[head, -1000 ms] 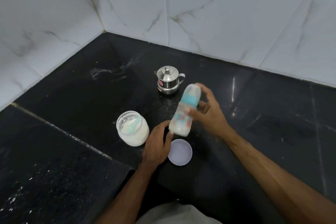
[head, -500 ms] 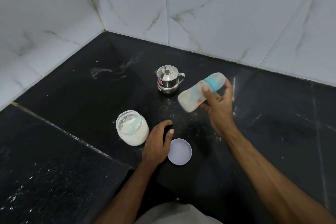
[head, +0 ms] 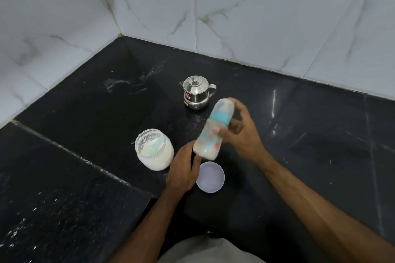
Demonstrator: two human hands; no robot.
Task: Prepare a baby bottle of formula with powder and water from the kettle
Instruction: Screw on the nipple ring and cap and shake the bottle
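The right hand (head: 239,132) has its fingers and thumb curled around the baby bottle (head: 213,130) and holds it up off the desk (head: 320,145). The bottle leans a bit, with its capped top toward 12 o'clock and its bottom toward 6 o'clock. The bottle looks blurry. It has a blue ring near the top and milky white stuff inside, low down.

The left hand (head: 183,168) rests low, at about 7 o'clock from the bottle. Its fingers are loosely bent and reach up to the bottle's bottom. They seem to touch it, but I cannot tell for sure. It holds nothing.

A round pale lid (head: 210,177) lies flat on the desk just beside the left hand, at its 3 o'clock. An open jar of white powder (head: 154,149) stands at 9 o'clock from the bottle, near the left hand. A small shiny kettle (head: 195,95) with its lid on stands at 11 o'clock from the bottle, a little apart.

I think the step now is shaking the bottle to mix the powder and water. To do it well, the hand should grip tight around the middle so the bottle does not slip. The cap should be on snug so no milk leaks. Shake away from the open jar and the kettle so nothing gets knocked. Keep going until no lumps show.
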